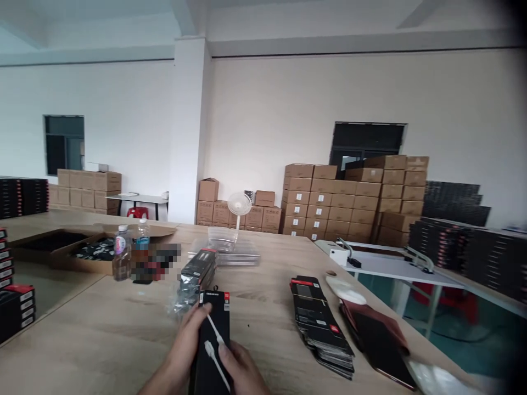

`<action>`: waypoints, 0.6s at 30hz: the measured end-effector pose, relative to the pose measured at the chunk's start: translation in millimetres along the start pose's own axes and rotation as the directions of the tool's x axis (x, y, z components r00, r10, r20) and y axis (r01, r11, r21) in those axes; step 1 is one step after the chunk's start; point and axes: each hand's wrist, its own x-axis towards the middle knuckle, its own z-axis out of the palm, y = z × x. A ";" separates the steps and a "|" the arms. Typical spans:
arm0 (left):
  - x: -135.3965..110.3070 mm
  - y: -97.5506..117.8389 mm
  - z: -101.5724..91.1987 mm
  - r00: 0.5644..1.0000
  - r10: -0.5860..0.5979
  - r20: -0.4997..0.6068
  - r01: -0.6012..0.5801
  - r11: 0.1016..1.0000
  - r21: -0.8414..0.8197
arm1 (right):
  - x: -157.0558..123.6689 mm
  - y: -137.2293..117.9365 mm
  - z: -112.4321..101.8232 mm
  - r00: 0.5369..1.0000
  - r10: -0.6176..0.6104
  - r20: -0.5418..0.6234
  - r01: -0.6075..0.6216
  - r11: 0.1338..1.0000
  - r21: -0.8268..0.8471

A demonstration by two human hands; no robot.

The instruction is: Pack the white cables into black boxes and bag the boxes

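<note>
A black retail box with a red corner and a hang tab is held upright in front of me at the table's near edge. My left hand grips its left side, with the thumb on the front at the upper end of a white cable. My right hand is closed at the box's lower right, thumb pressing the cable near a connector. Part of the cable runs down the box front, its lower end out of view. Just behind are a row of black boxes and crumpled clear plastic bags.
A banded stack of flat black cartons lies right, beside a dark phone on a brown pouch. Two bottles stand left near an open carton. Clear plastic trays and a white fan are farther back.
</note>
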 end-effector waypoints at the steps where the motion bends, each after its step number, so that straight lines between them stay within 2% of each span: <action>1: -0.8 -1.5 -2.3 0.997 -0.071 0.032 0.074 0.993 -0.088 | -2.9 0.1 7.3 0.999 0.032 -0.002 -0.032 0.998 0.046; 3: -3.5 -3.0 -9.0 0.966 -0.222 0.130 0.248 0.939 -0.238 | -8.9 0.6 20.0 0.993 0.115 0.011 -0.116 0.990 0.076; 4: -4.9 -4.0 -13.0 0.949 -0.268 0.166 0.306 0.910 -0.279 | -11.5 0.5 24.3 0.986 0.165 0.024 -0.166 0.985 0.037; 6: -7.4 -7.8 -20.9 0.934 -0.317 0.166 0.353 0.889 -0.290 | -15.5 -2.4 26.1 0.978 0.211 0.000 -0.208 0.963 -0.174; 7: -8.7 -10.5 -24.3 0.931 -0.336 0.144 0.363 0.896 -0.255 | -17.3 -6.3 22.9 0.982 0.187 -0.036 -0.189 0.927 -0.324; 9: -11.3 -16.2 -29.2 0.927 -0.359 0.106 0.370 0.922 -0.116 | -23.0 -21.2 7.6 0.992 0.059 -0.115 -0.115 0.806 -0.581; 11: -13.2 -21.3 -31.7 0.912 -0.398 0.094 0.396 0.917 0.047 | -35.8 -47.5 -18.9 0.976 -0.087 -0.198 -0.078 0.713 -0.697; 13: -12.8 -25.8 -33.2 0.897 -0.431 0.099 0.415 0.898 0.149 | -60.7 -84.3 -54.6 0.925 -0.204 -0.320 -0.113 0.657 -0.745; 15: -9.5 -30.4 -34.9 0.896 -0.429 0.116 0.403 0.895 0.192 | -98.0 -126.2 -96.4 0.843 -0.317 -0.434 -0.197 0.570 -0.798; 18: -2.5 -37.9 -38.1 0.929 -0.317 0.191 0.256 0.923 0.286 | -164.0 -175.7 -161.6 0.710 -0.425 -0.562 -0.373 0.450 -0.812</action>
